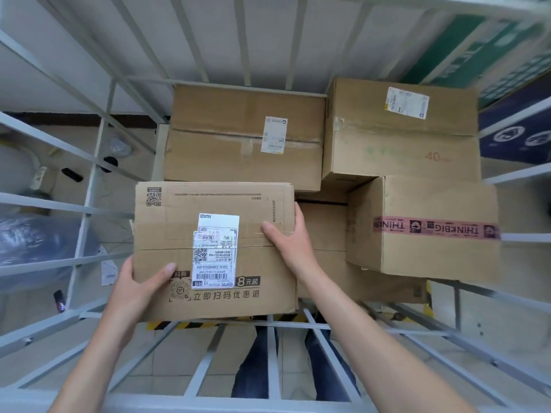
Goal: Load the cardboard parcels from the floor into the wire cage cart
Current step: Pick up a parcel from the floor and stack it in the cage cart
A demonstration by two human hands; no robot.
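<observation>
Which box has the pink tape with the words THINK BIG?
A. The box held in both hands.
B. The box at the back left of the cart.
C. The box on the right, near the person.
C: the pink tape runs across the right box, while the held box shows no such tape.

This looks like a parcel storage room of a courier service. Each cardboard parcel (214,198) carries a printed shipping label (216,248) and sits inside a white wire cage cart (273,359). The tiled floor (176,353) has yellow-black hazard tape (179,325), and more printed cartons (512,150) stand outside the cage.
</observation>
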